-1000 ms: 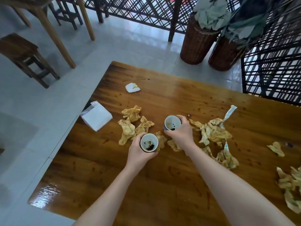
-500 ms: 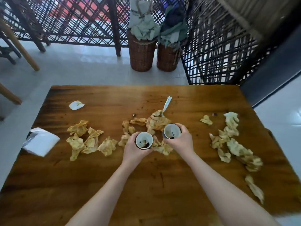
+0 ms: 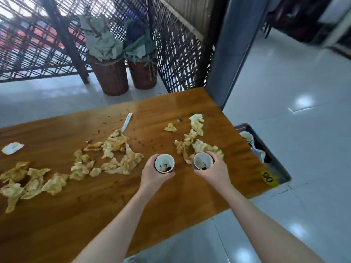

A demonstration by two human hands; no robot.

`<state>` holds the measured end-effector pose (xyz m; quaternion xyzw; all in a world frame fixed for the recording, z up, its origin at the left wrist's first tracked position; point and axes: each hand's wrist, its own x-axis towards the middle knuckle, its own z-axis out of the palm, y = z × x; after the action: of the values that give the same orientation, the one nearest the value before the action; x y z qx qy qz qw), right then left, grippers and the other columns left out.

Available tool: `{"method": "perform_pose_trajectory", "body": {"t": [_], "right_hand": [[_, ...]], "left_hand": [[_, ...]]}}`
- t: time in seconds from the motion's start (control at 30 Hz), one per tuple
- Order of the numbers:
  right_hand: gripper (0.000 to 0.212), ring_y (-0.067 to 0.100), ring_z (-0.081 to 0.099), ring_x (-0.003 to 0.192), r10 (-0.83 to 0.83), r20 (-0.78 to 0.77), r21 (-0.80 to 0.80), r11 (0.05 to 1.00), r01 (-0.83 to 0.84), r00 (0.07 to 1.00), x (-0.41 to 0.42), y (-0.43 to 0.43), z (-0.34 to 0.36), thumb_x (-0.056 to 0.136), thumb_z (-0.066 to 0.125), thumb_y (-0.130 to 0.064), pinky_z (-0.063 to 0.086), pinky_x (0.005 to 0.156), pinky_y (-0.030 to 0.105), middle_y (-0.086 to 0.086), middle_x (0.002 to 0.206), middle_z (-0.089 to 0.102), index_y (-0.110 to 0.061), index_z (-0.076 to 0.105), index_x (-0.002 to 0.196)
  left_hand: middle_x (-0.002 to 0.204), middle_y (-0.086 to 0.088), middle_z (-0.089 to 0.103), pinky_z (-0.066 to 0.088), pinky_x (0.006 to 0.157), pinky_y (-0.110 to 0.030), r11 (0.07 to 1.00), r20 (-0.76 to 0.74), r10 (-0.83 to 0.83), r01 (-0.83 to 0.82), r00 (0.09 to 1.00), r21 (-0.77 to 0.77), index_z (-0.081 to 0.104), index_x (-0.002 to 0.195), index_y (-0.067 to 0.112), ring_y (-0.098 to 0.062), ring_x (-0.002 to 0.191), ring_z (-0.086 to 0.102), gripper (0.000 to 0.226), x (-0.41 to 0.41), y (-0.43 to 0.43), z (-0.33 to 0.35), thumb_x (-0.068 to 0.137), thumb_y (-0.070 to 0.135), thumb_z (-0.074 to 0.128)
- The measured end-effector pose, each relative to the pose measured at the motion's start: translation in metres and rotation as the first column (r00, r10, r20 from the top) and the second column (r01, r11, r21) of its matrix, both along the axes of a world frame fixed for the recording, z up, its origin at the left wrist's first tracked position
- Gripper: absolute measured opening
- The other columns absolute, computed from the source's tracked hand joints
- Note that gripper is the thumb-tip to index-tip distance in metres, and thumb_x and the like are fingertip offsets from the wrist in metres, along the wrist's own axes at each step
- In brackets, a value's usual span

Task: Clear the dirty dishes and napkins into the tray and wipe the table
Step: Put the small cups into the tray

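Observation:
My left hand [image 3: 154, 177] grips a small dark cup [image 3: 164, 163] with a white inside and brown dregs, held above the wooden table [image 3: 171, 202]. A second, similar cup [image 3: 202, 161] sits in the grip of my right hand [image 3: 215, 172], a little to the right. Several crumpled, stained napkins [image 3: 117, 160] lie scattered across the table's middle and left; another cluster of napkins [image 3: 193, 141] lies near the right end. Beyond the table's right edge, lower down, stands a dark tray [image 3: 273, 154] holding a cup [image 3: 246, 136] and other dishes.
A white folded napkin [image 3: 12, 148] lies at the table's far left. A long white wrapper [image 3: 126, 122] lies near the middle back. Two wicker baskets [image 3: 114, 76] with plants stand on the floor behind, before a dark lattice screen [image 3: 176, 46]. Tiled floor extends right.
The view has swung to the right, bringing the table's right end and the tray into sight. Both hands, still holding the cups, have moved right toward that end.

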<state>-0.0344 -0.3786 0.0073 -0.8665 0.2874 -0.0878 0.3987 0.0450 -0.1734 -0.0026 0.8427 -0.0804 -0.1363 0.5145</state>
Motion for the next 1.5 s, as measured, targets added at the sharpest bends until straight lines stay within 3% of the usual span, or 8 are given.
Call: {"method": "perform_pose_trajectory", "body": {"t": [0.17, 0.27, 0.57, 0.9, 1.0, 1.17, 1.33, 1.5], "right_hand": [[0.078, 0.006, 0.049, 0.102, -0.053, 0.028, 0.016, 0.998, 0.053, 0.998, -0.052, -0.059, 0.001, 0.057, 0.089, -0.034, 0.037, 0.079, 0.013, -0.011, 0.109, 0.051, -0.021, 0.051, 0.125], [0.083, 0.007, 0.048, 0.102, -0.096, 0.028, 0.047, 0.994, 0.095, 0.995, -0.076, -0.09, -0.001, 0.057, 0.089, -0.033, 0.041, 0.083, 0.019, -0.008, 0.113, 0.052, -0.02, 0.049, 0.128], [0.078, 0.003, 0.05, 0.091, -0.23, 0.015, 0.096, 0.969, 0.228, 0.973, -0.108, -0.163, -0.012, 0.054, 0.089, -0.031, 0.033, 0.063, 0.001, -0.014, 0.104, 0.052, -0.025, 0.052, 0.123], [0.073, 0.01, 0.056, 0.098, -0.304, -0.04, 0.11, 0.946, 0.307, 0.952, -0.088, -0.263, -0.03, 0.056, 0.089, -0.028, 0.048, 0.074, 0.02, -0.008, 0.109, 0.057, -0.029, 0.052, 0.119], [0.079, 0.012, 0.056, 0.102, -0.305, -0.073, 0.123, 0.942, 0.313, 0.949, -0.069, -0.299, -0.026, 0.055, 0.089, -0.024, 0.048, 0.075, 0.02, -0.007, 0.112, 0.056, -0.025, 0.051, 0.125], [0.073, 0.005, 0.056, 0.095, -0.332, -0.066, 0.132, 0.932, 0.338, 0.941, -0.047, -0.348, -0.022, 0.052, 0.089, -0.024, 0.04, 0.066, 0.01, -0.016, 0.104, 0.057, -0.034, 0.051, 0.114], [0.074, 0.007, 0.058, 0.093, -0.37, -0.086, 0.162, 0.911, 0.379, 0.925, -0.052, -0.39, -0.028, 0.051, 0.09, -0.022, 0.04, 0.066, 0.011, -0.009, 0.106, 0.061, -0.024, 0.055, 0.116], [0.071, -0.003, 0.054, 0.084, -0.335, -0.101, 0.185, 0.919, 0.348, 0.937, -0.051, -0.437, -0.037, 0.047, 0.091, -0.028, 0.043, 0.067, 0.015, -0.019, 0.095, 0.057, -0.03, 0.053, 0.107]], "left_hand": [[0.1, 0.022, 0.056, 0.039, 0.064, -0.003, 0.999, 0.014, -0.044, 0.044, 0.999, -0.007, 0.051, 0.112, 0.034, -0.001, 0.092, 0.054, 0.067, -0.035, -0.064, 0.006, 0.058, 0.024, 0.091], [0.098, 0.021, 0.055, 0.037, 0.064, -0.004, 0.998, 0.01, -0.062, 0.061, 0.998, 0.011, 0.05, 0.111, 0.033, -0.001, 0.089, 0.053, 0.067, -0.052, -0.095, 0.005, 0.059, 0.026, 0.091], [0.098, 0.023, 0.054, 0.037, 0.062, -0.004, 0.987, -0.018, -0.159, 0.16, 0.987, 0.033, 0.05, 0.11, 0.037, 0.003, 0.089, 0.053, 0.068, -0.06, -0.178, -0.003, 0.058, 0.025, 0.091], [0.108, 0.008, 0.059, 0.043, 0.082, -0.017, 0.971, -0.02, -0.237, 0.237, 0.971, 0.017, 0.053, 0.12, 0.023, -0.01, 0.1, 0.053, 0.071, -0.021, -0.296, -0.026, 0.06, 0.024, 0.091], [0.1, 0.02, 0.056, 0.038, 0.072, -0.003, 0.972, -0.024, -0.233, 0.234, 0.972, 0.014, 0.05, 0.114, 0.032, 0.0, 0.092, 0.053, 0.068, -0.008, -0.324, -0.028, 0.059, 0.029, 0.091], [0.098, 0.024, 0.056, 0.037, 0.071, -0.005, 0.968, -0.04, -0.248, 0.249, 0.968, 0.014, 0.05, 0.111, 0.037, 0.001, 0.091, 0.054, 0.069, 0.02, -0.376, -0.03, 0.057, 0.026, 0.091], [0.1, 0.021, 0.06, 0.041, 0.069, -0.002, 0.962, -0.055, -0.273, 0.273, 0.96, -0.019, 0.051, 0.106, 0.041, 0.013, 0.095, 0.053, 0.065, 0.026, -0.426, -0.029, 0.058, 0.024, 0.091], [0.101, 0.015, 0.061, 0.043, 0.067, -0.004, 0.972, -0.095, -0.236, 0.235, 0.967, -0.02, 0.051, 0.105, 0.041, 0.006, 0.093, 0.056, 0.064, 0.015, -0.465, -0.039, 0.059, 0.019, 0.09]]}}
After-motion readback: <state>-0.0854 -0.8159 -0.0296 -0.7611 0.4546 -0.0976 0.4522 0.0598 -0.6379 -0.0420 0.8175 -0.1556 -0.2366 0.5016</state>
